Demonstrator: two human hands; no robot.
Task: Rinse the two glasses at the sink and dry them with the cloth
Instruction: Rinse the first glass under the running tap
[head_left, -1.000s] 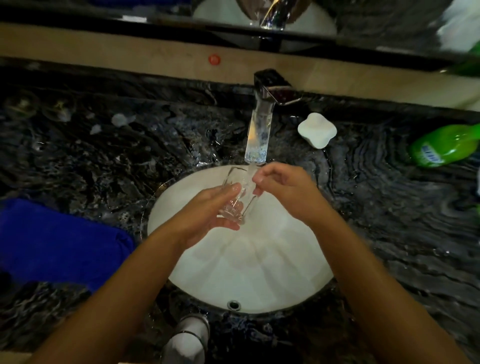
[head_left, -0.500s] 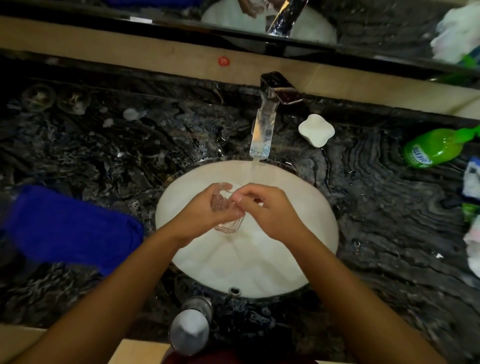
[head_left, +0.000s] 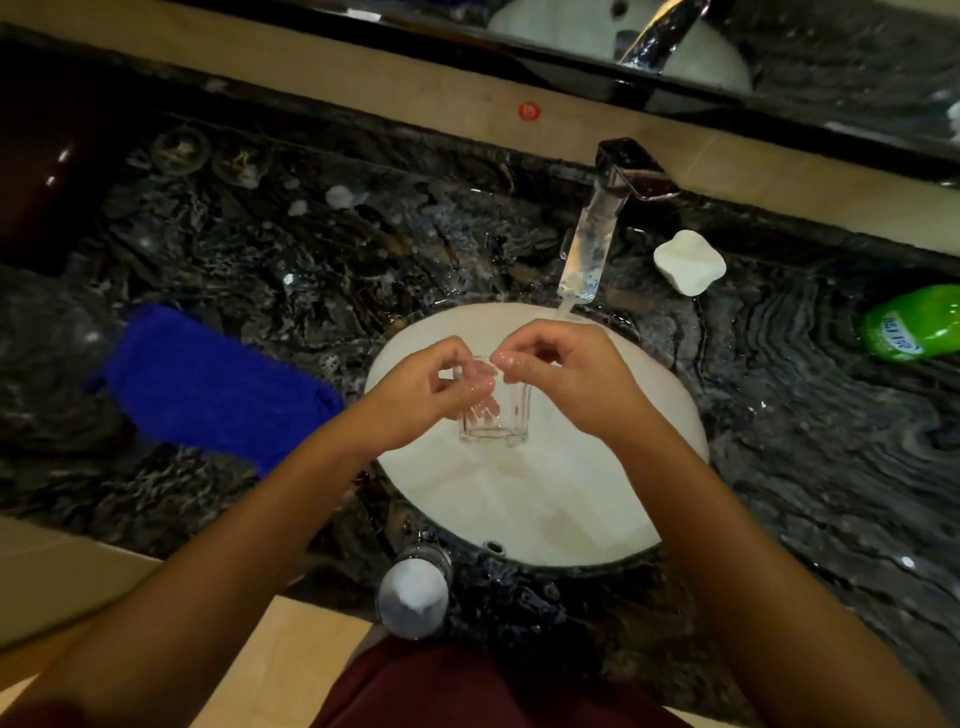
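A clear faceted glass (head_left: 498, 415) hangs upright over the white sink basin (head_left: 545, 493). My left hand (head_left: 426, 395) grips its left side, fingers showing through the glass. My right hand (head_left: 566, 379) pinches the rim at the top right. Water runs from the chrome tap (head_left: 597, 234) into the basin behind my hands, clear of the glass. A blue cloth (head_left: 208, 384) lies on the dark marble counter left of the sink. Two more glasses (head_left: 182, 148) stand at the back left of the counter.
A white soap bar (head_left: 688, 262) lies right of the tap. A green bottle (head_left: 914, 330) lies on its side at the far right. A capped bottle (head_left: 413, 590) stands at the counter's front edge. A mirror runs along the back wall.
The glass has come out from under the water stream and moved toward me, from tilted to upright. My right hand shifted to pinching the rim.
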